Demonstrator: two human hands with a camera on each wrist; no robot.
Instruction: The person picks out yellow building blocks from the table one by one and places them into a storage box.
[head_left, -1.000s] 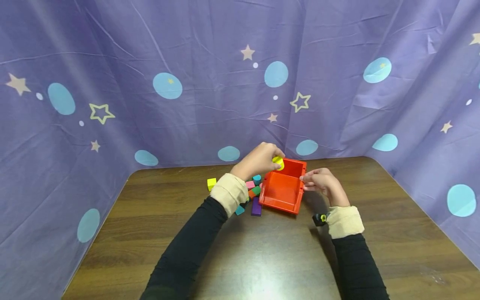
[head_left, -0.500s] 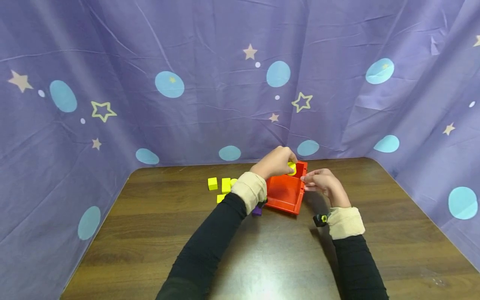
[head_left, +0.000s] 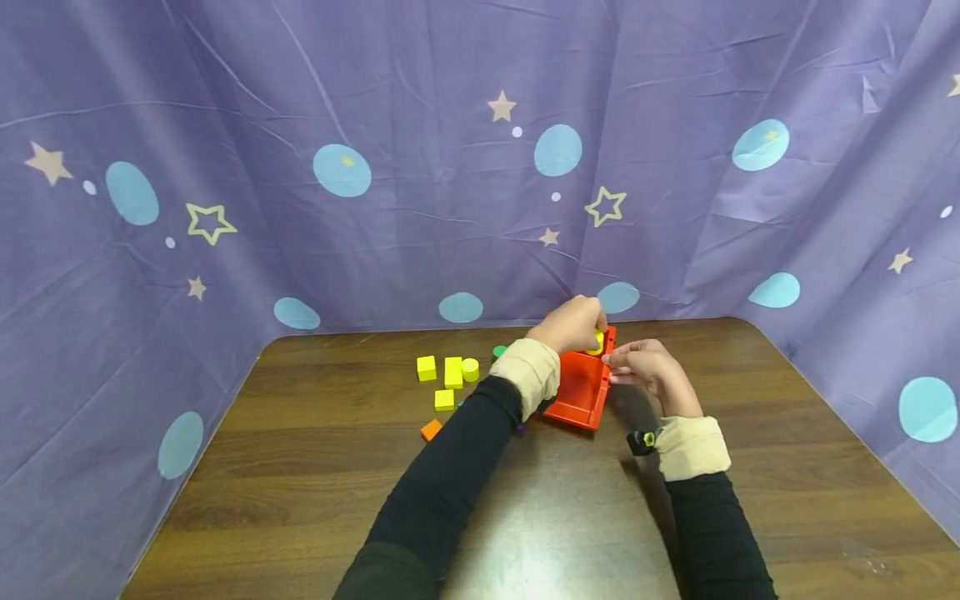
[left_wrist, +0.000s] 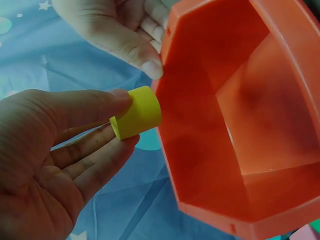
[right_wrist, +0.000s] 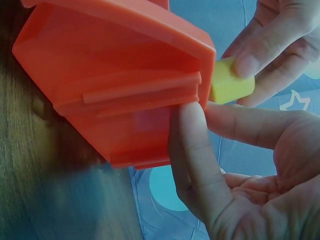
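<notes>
My left hand (head_left: 573, 323) pinches a yellow cylinder block (left_wrist: 140, 112) between thumb and fingertips. In the left wrist view the block is at the near rim of a red plastic bin (left_wrist: 200, 125), whose visible inner walls are bare. My right hand (head_left: 651, 373) holds the bin's right side, thumb at the rim and fingers against the outer wall, as the right wrist view shows. The bin leans in the head view with its opening facing me. Part of it is hidden behind my left hand and sleeve.
Left of the bin on the wooden table (head_left: 285, 467) lie several yellow blocks (head_left: 453, 372), an orange block (head_left: 431, 430) and a green piece (head_left: 499, 352). Other blocks are mostly hidden under my left forearm. A purple curtain (head_left: 420, 167) hangs behind the table.
My left hand has moved right across the bin with the yellow cylinder, toward the bin's right wall. More blocks on the left are uncovered. My right hand stays at the bin's side.
</notes>
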